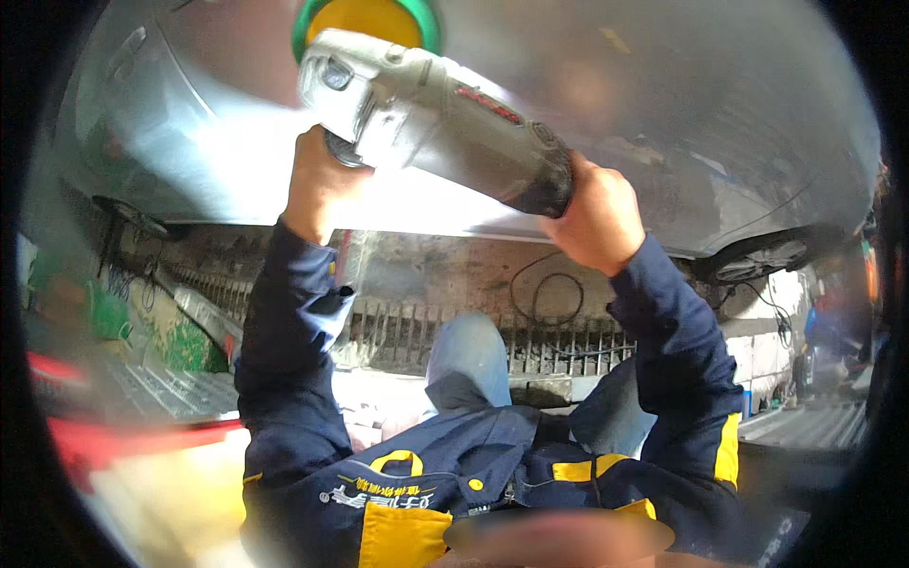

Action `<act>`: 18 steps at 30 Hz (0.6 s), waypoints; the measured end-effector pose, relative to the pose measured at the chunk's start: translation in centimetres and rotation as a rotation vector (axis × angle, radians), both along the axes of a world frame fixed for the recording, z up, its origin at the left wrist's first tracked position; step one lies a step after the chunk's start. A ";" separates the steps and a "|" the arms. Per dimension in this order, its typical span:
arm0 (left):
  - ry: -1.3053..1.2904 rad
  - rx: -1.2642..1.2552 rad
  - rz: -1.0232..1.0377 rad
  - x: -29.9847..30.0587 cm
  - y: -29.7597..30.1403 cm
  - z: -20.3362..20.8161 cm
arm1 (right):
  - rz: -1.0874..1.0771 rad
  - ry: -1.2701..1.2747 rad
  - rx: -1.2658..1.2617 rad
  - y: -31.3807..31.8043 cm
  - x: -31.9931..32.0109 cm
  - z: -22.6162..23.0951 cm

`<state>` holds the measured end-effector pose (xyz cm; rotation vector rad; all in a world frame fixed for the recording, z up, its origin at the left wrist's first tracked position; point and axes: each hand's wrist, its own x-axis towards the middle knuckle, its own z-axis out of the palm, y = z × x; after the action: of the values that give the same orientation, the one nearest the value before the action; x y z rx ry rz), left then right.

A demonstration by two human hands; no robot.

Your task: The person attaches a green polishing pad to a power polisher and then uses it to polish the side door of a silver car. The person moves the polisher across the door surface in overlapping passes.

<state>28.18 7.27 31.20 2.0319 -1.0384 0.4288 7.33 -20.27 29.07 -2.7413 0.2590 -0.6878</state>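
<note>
A grey power polisher (450, 118) is held up across the middle of the view, its head at the left and its dark rear end at the right. My left hand (320, 189) is closed round a dark handle at the head. At the other end, my right hand (606, 213) wraps the black rear grip. The round yellow-and-green pad (365, 17) lies against or close to the silver car's body panel (625, 104); the contact itself is hidden. Bright light glares on the panel beside my left hand.
Car wheels (772, 254) show at both sides under the body. Below runs a slatted floor grate (559, 348), with a looped black cable (547, 289) beyond it. My bent knee (469, 355) is close under the car's edge. Blurred red and green things stand at the left.
</note>
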 end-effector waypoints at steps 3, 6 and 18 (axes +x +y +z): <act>0.097 0.046 0.202 1.6 1.8 -0.5 | -0.018 0.125 -0.129 1.3 1.9 0.1; 0.029 0.015 0.194 3.3 3.0 -0.7 | 0.042 0.009 -0.103 2.7 3.8 0.5; 0.024 0.212 0.442 4.0 6.8 1.2 | 0.182 -0.066 -0.049 6.6 7.7 2.9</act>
<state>32.20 14.11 32.40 2.4583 -0.6344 0.5360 15.01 -13.66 31.94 -2.7381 -0.0226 -0.7418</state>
